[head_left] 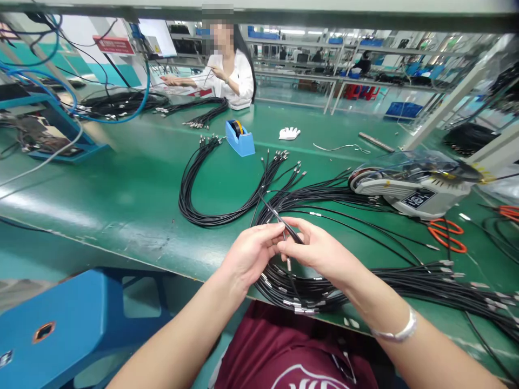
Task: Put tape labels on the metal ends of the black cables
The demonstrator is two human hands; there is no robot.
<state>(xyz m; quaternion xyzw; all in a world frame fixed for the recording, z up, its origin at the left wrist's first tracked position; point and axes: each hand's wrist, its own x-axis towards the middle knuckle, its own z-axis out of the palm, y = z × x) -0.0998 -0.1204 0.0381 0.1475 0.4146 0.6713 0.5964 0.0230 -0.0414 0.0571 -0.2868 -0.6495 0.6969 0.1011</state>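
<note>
My left hand [256,251] and my right hand [316,246] meet above the front edge of the green workbench. Between their fingertips is a black cable [293,234]. Fingers of both hands are pinched round it. A metal tip [289,264] points down below the fingers. Part of the cable is hidden behind the fingers. Beneath the hands lies a curved bundle of black cables [279,294] with silver sleeves on it. Just beyond the hands, a U-shaped bundle of black cables [190,202] rests on the bench with its metal ends pointing away.
A blue tape dispenser [242,141] and a white glove [289,133] stand farther back. On the right are a grey-white machine [417,189] and orange-handled scissors [446,233]. A blue stool [73,319] is at lower left. Another person [239,75] sits across the bench, handling cable.
</note>
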